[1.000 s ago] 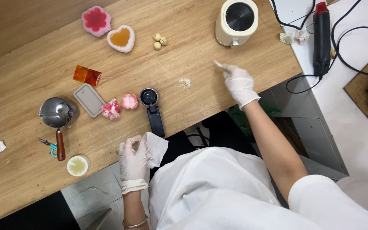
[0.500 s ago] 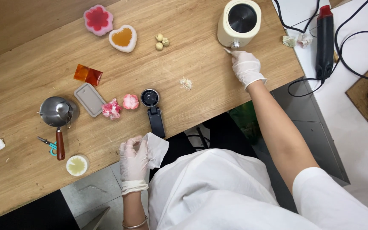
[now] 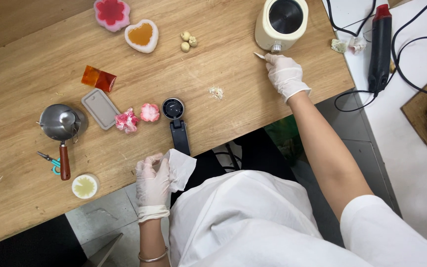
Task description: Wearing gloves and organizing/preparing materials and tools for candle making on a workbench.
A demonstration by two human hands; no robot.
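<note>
The right hand [image 3: 285, 74] pinches a thin stick [image 3: 259, 55] just below the cream pot [image 3: 281, 23]; it looks light and stiff, best gripped mid-shaft. The left hand [image 3: 152, 182] clasps a soft tissue [image 3: 181, 169] at the table [image 3: 223, 123] edge.

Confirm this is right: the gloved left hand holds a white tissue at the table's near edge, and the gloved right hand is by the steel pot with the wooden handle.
Wrong on the right hand. The head view shows it beside the cream electric melting pot, pinching a small white stick. The left hand does hold the white tissue at the table's near edge.
</note>
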